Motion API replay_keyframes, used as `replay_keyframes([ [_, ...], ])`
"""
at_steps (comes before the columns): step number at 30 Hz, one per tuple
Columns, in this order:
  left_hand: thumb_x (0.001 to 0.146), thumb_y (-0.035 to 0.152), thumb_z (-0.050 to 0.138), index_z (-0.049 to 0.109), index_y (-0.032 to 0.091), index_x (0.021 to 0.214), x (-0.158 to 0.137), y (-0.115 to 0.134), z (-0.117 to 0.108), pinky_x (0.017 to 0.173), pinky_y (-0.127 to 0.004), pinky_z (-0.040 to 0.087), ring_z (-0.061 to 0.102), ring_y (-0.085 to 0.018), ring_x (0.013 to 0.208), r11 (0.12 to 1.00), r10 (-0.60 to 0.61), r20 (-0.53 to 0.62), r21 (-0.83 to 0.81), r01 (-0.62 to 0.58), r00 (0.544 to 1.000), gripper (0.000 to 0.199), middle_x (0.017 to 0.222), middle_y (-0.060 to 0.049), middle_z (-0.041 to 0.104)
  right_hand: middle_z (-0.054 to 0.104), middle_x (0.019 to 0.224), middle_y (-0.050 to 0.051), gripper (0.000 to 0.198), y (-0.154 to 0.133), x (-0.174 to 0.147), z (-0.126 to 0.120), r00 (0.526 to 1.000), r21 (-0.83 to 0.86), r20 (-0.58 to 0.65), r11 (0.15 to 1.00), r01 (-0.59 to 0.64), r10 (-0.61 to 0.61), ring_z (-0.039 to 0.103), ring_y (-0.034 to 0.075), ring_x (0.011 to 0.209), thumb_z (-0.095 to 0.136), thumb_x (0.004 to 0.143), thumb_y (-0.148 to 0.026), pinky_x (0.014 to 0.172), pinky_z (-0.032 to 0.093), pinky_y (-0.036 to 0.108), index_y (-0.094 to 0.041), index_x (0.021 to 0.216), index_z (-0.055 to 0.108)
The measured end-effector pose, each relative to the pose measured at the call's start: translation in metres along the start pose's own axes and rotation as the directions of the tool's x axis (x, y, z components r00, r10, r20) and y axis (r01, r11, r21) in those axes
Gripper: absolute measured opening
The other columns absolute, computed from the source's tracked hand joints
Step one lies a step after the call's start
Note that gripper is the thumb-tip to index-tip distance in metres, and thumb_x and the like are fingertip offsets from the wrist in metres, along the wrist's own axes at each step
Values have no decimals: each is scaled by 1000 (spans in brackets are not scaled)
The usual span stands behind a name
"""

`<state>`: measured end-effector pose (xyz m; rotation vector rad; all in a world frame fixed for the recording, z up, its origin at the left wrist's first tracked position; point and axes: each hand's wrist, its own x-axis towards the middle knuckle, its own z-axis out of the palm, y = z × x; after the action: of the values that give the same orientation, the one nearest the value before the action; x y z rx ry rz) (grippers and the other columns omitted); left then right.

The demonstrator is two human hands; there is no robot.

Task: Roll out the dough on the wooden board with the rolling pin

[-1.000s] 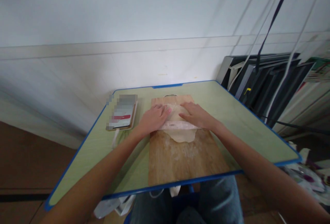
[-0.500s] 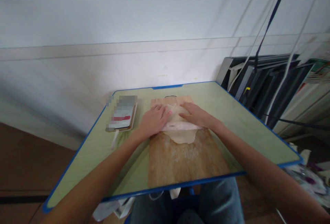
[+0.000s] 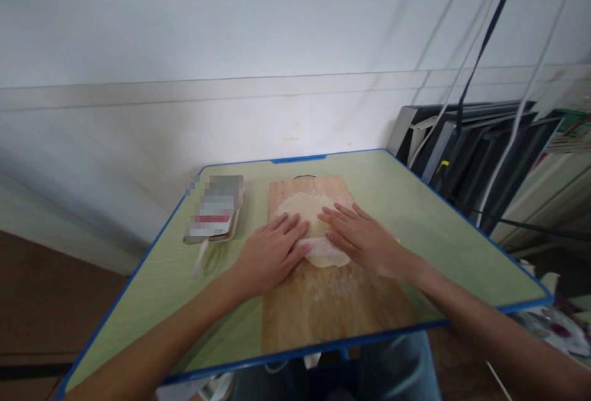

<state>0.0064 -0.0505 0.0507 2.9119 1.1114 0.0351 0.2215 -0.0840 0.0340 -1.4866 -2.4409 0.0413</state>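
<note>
A flat, pale sheet of dough (image 3: pixel 307 207) lies on a wooden cutting board (image 3: pixel 318 308). Across its near part rests a floury rolling pin (image 3: pixel 321 247), both ends mostly hidden under my hands. My left hand (image 3: pixel 270 253) lies flat over the pin's left end, its fingers stretched forward and its thumb along the pin. Over the right end, my right hand (image 3: pixel 369 241) lies palm down with fingers spread, their tips above the dough. Neither hand wraps its fingers round the pin. A narrow lip of dough shows on the near side of the pin.
The board sits on a green table (image 3: pixel 429 228) with a blue rim. Left of the board is a phone (image 3: pixel 215 216), partly blurred out, with a white strap (image 3: pixel 200 259). A white wall stands behind. Dark flat panels (image 3: pixel 489 148) and hanging cords are at the right.
Both hands and the rolling pin have come nearer to me over the dough. More dough shows beyond the pin, and less on its near side. The view has shifted slightly.
</note>
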Motion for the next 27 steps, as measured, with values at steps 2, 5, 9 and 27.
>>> replay_keyframes([
  [2, 98, 43, 19, 36, 14, 140, 4, -9, -3, 112, -39, 23, 27, -23, 139, 997, 76, 60, -25, -75, 995, 53, 147, -11, 37, 45, 142, 11, 50, 12, 12, 1, 1000, 22, 14, 1000, 3, -3, 33, 25, 134, 26, 96, -41, 110, 25, 49, -15, 134, 48],
  [5, 99, 43, 19, 28, 13, 144, 14, -22, -7, 114, -38, 18, 17, -21, 141, 988, 147, 144, -79, -136, 979, 55, 151, -11, 27, 45, 141, 15, 50, 33, 36, 2, 1000, 41, 27, 999, -17, 16, 35, 25, 134, 31, 95, -39, 110, 26, 48, -11, 133, 48],
  [9, 97, 48, 22, 24, 11, 145, 22, -30, -11, 114, -37, 14, 8, -22, 142, 983, 154, 228, -137, -125, 961, 61, 153, -15, 16, 49, 138, 15, 48, 52, 59, 1, 999, 91, 50, 996, -14, 10, 42, 24, 130, 35, 93, -36, 108, 31, 43, -11, 132, 48],
  [27, 85, 48, 55, 18, 19, 147, -13, -4, -14, 112, -41, 25, 13, -26, 142, 928, 209, 198, -350, -130, 958, 78, 155, -14, 11, 49, 137, 18, 45, 52, 36, 2, 955, -94, -212, 968, -233, 209, 43, 26, 128, 33, 93, -28, 107, 31, 46, -7, 128, 51],
])
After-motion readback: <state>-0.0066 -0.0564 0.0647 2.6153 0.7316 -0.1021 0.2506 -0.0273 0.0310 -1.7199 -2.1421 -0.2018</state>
